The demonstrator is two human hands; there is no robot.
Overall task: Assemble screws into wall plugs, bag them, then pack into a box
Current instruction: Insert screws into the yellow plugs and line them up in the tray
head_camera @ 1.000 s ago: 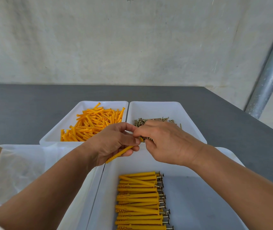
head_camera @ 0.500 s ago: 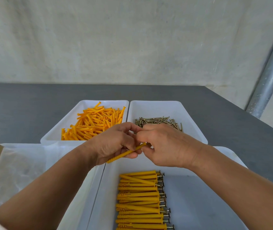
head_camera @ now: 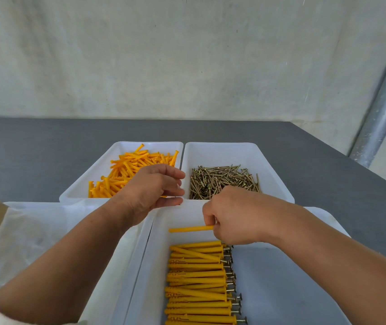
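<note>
Wall plug (head_camera: pixel 190 229) lies level over the far end of the near tray (head_camera: pixel 156 254), just beyond the row of finished plugs (head_camera: pixel 196 277) & not touching it; can't tell if it's resting on the tray floor yet. Right hand (head_camera: pixel 236 219) pinches its head end w/ thumb & curled fingers, so the screw end is hidden. Left hand (head_camera: pixel 154 191) holds nothing, fingers loose, hovering betw. the loose plugs (head_camera: pixel 126 174) & the screws (head_camera: pixel 222 181). Risks, imo: if the screw is only half in, it may slip out on release. Dropped tilted or from height, the plug prob. bounces, lands skewed & messes up the row, slowing bagging. A blind reach w/ the left hand could bump a tray rim & spill stock.
</note>
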